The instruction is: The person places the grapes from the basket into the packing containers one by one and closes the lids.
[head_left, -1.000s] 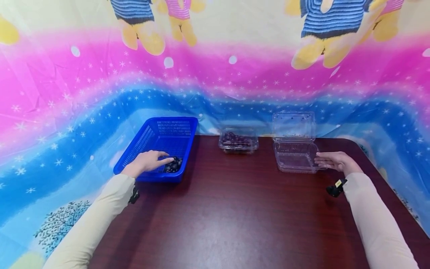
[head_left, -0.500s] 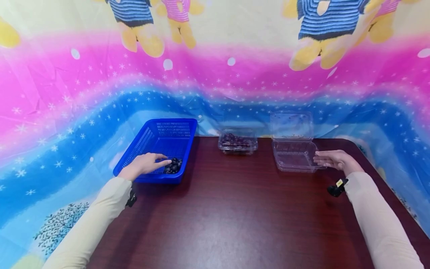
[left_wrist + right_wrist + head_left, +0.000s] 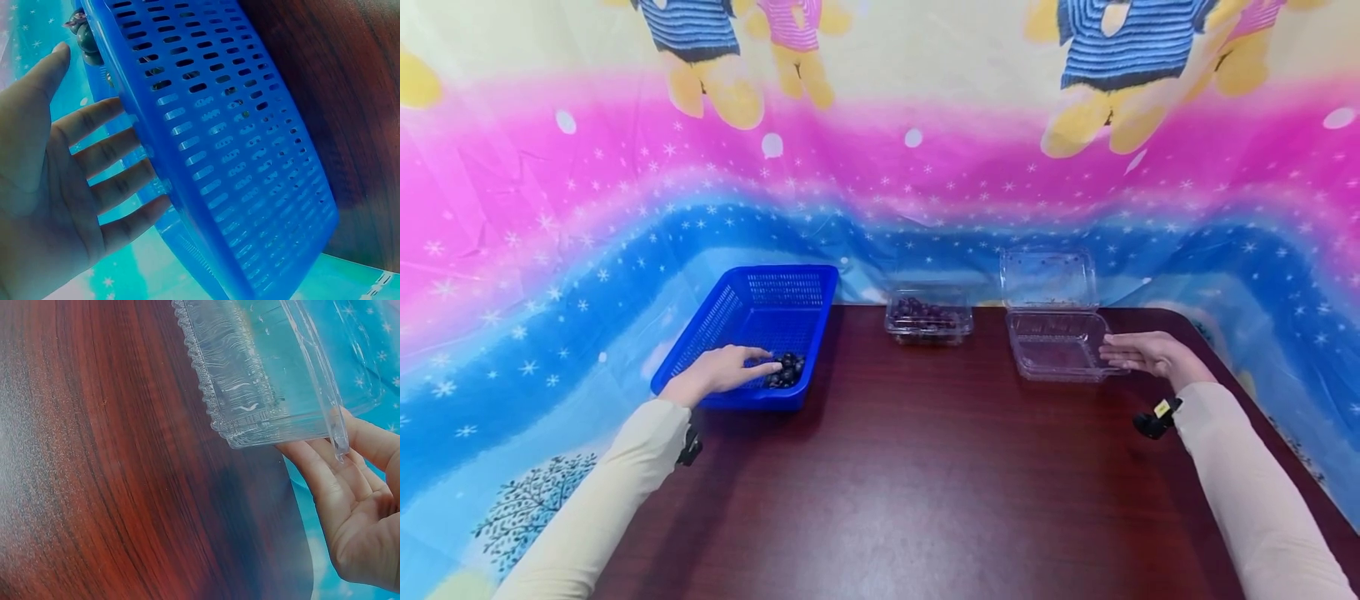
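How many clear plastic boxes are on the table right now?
2. The closed box sits near the far edge of the table; the open-lidded box is to its right, by the right hand. None seem hidden.

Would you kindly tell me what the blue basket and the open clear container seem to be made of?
Blue basket: probably moulded plastic, semi-gloss, from its regular slots and smooth rim. Open clear container: likely glossy plastic; see-through, ribbed, with bright highlights.
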`<state>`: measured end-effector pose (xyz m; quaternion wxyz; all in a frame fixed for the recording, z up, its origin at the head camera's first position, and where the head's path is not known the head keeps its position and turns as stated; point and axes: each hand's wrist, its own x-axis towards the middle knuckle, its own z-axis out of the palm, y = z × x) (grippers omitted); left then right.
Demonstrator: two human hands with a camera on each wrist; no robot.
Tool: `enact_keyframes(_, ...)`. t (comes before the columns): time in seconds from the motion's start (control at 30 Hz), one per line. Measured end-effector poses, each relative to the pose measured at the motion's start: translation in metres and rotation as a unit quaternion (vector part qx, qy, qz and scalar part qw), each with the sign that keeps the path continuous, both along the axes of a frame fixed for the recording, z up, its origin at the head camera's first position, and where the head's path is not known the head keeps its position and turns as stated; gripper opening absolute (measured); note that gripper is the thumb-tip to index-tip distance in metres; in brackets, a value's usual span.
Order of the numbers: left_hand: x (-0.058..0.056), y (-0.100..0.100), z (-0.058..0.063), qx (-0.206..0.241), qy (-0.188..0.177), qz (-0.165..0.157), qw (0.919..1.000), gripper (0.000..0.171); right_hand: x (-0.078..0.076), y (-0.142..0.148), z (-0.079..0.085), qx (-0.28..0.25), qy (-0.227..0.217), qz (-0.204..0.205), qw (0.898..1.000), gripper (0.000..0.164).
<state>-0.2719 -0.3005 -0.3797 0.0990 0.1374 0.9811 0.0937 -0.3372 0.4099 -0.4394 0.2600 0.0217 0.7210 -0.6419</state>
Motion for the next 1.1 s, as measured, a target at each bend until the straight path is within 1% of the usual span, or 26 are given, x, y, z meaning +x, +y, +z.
enact_keyframes(0.07,0.0,0.001,-0.001,0.001,-0.003,0.0,1.0,0.072,0.002,-0.002,0.001,0.013,0.001,-0.01,1.0,0.021)
enact_keyframes(0.23,0.001,0.001,-0.003,0.002,-0.013,-0.004,0.9999,0.074,0.005,-0.005,0.004,0.017,-0.004,-0.02,1.0,0.023)
enact_keyframes(0.27,0.001,0.001,-0.002,0.003,-0.016,-0.004,0.9999,0.075,0.005,-0.005,0.004,0.018,-0.004,-0.021,1.0,0.022)
enact_keyframes(0.3,0.002,0.001,-0.001,0.004,-0.017,-0.005,0.9998,0.074,0.006,-0.006,0.005,0.022,-0.002,-0.023,0.999,0.018)
enact_keyframes(0.43,0.002,-0.001,0.0,0.007,-0.015,-0.009,0.9998,0.074,0.005,-0.006,0.005,0.023,0.007,-0.031,0.999,0.015)
enact_keyframes(0.5,0.001,-0.001,0.0,0.008,-0.015,-0.012,0.9998,0.074,0.007,-0.005,0.006,0.019,0.011,-0.035,0.999,0.014)
enact_keyframes(0.73,0.003,-0.001,0.001,0.017,-0.015,-0.019,0.9996,0.075,0.013,-0.006,0.011,-0.001,0.012,-0.041,0.999,0.021)
enact_keyframes(0.87,0.004,0.0,0.002,0.022,-0.016,-0.021,0.9994,0.076,0.015,-0.007,0.014,-0.01,0.016,-0.043,0.999,0.022)
enact_keyframes(1.1,0.009,0.001,0.001,0.032,-0.036,-0.011,0.9988,0.083,0.017,-0.009,0.017,-0.015,0.023,-0.042,0.999,0.024)
